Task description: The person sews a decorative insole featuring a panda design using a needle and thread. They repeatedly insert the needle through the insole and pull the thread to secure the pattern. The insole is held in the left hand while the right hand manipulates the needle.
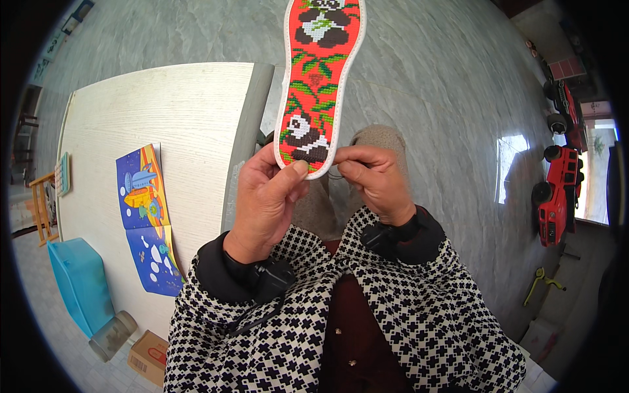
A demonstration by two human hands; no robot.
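Observation:
An embroidered shoe insole, red with pandas and green leaves and edged in white, is held upright in the view before me. My left hand grips its rounded lower end, with the thumb on the stitched face. At the insole's lower right edge is my right hand, its thumb and index finger pinched together. A thin dark thread shows by those fingertips; whether a needle is between them I cannot tell. Both wrists wear dark devices on straps.
On the left, a white wood-grain table bears an open picture booklet. A blue plastic bin, a clear container and a cardboard box stand at its near left. Red toy cars are on the tiled floor at right.

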